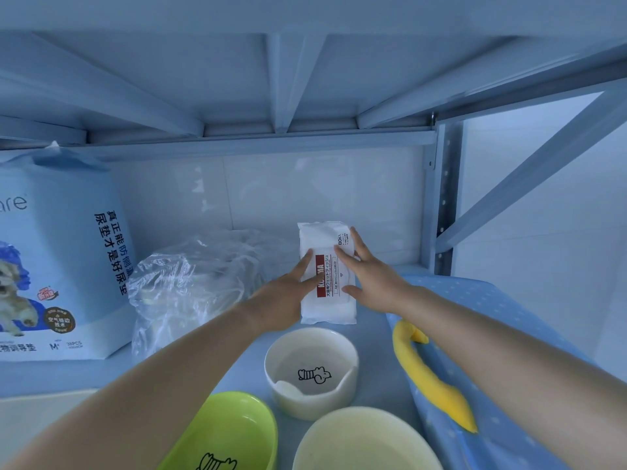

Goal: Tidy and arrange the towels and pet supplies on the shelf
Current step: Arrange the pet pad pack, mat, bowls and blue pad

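Head view: a white wipes pack (327, 300) with a red label stands on end toward the far right of the shelf (51, 378), close to the tiled back wall; whether it leans on the wall I cannot tell. Both hands are on it. The left hand (288, 293) lays straight fingers against the pack's left edge and front. The right hand (369, 269) spreads flat fingers over the pack's face, with the thumb at the lower right edge. Neither hand forms a closed grip; both press with fingers extended.

A crumpled clear plastic bag (193, 279) sits just left of the pack. Further left stands a large blue pet pad bag (61, 259) printed with a dog. Near the pack is a white bowl (305, 405) with a notched rim and a small drawing inside. Nearer still, a green bowl (234, 425) sits on the left and a cream bowl (366, 442) on the right. On the right lies a blue dotted towel (475, 293), and a yellow soft thing (431, 378) rests on it under the right forearm.
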Action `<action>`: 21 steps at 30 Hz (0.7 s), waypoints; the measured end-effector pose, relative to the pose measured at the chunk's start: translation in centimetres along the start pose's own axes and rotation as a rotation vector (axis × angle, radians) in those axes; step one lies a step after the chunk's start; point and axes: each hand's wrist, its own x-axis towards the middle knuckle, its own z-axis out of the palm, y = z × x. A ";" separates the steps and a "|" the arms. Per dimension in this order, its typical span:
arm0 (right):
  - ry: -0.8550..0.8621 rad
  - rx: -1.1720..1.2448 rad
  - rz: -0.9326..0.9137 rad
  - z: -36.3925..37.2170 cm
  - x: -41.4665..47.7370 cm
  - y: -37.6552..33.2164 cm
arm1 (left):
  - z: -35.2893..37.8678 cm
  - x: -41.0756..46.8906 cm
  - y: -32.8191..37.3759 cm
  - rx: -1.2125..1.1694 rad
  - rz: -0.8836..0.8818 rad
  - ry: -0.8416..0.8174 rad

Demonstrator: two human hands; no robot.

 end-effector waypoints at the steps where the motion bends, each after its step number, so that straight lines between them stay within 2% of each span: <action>1: -0.008 -0.008 0.007 0.1 0.0 0.1 | 0.4 -0.1 0.0 0.001 0.012 -0.011; 4: -0.088 -0.030 0.021 0.7 0.2 0.1 | 2.0 -0.1 -0.3 -0.079 0.011 -0.093; 8: -0.295 -0.053 0.030 2.4 0.5 -0.1 | 4.0 -0.2 -0.3 -0.161 0.024 -0.197; 13: -0.347 -0.076 0.035 3.3 1.0 -0.1 | 4.0 -0.5 -0.5 -0.317 -0.043 -0.182; 17: -0.352 -0.084 0.027 2.9 1.2 0.0 | 3.1 -0.5 0.0 -0.326 -0.077 -0.162; 21: -0.342 -0.061 0.005 2.4 0.9 0.0 | 2.5 -0.1 -0.1 -0.254 -0.089 -0.009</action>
